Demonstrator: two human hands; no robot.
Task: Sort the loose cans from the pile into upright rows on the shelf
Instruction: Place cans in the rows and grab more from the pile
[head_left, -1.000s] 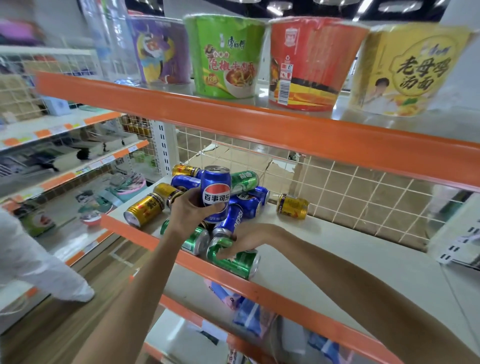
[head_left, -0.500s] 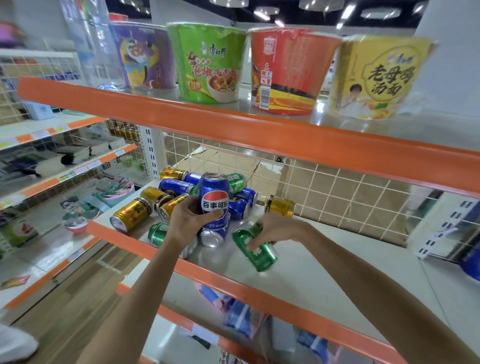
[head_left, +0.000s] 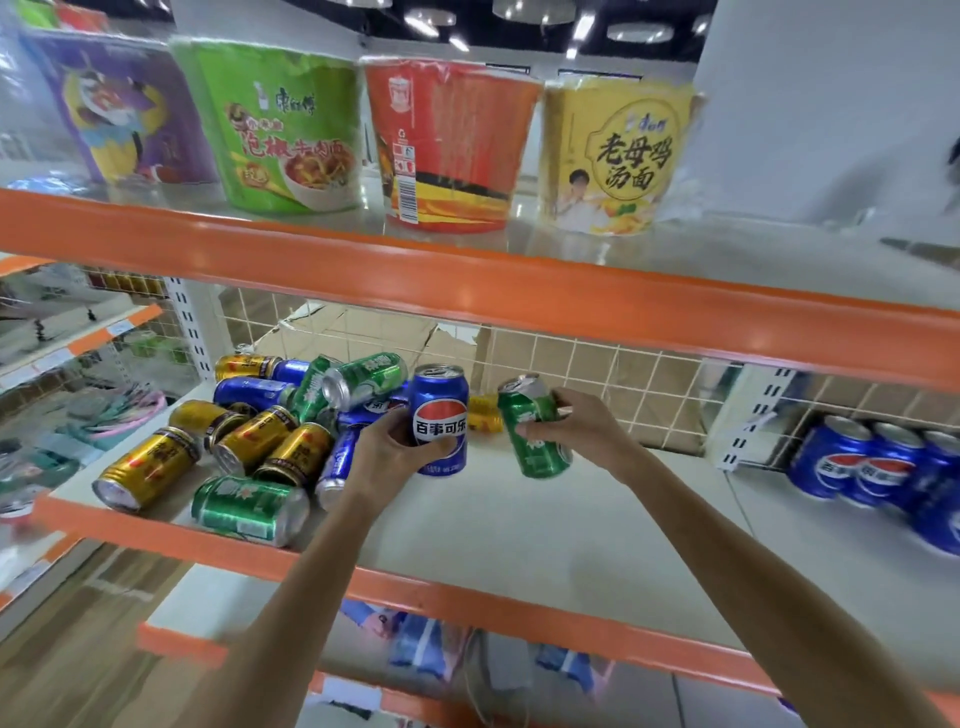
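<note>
Cans lie jumbled in a pile (head_left: 270, 431) at the left end of the middle shelf (head_left: 545, 525), gold, green and blue ones mostly on their sides. Two have been lifted out. The left hand (head_left: 387, 454) wraps its fingers round a blue Pepsi can (head_left: 440, 415), held upright with its top up, just above the shelf surface. The right hand (head_left: 576, 426) grips a green can (head_left: 535, 426) just beside it; this can's long axis tilts, top leaning left toward the blue one. Bare shelf stretches to the right of both hands. At the far right, on the next shelf section, stand upright blue Pepsi cans (head_left: 857, 457) in a group, well apart from the hands. The right hand is the nearer to that group. Judging by this, the blue can would need to travel rightward across the green can's path, and the green can needs turning upright before it is set down.
</note>
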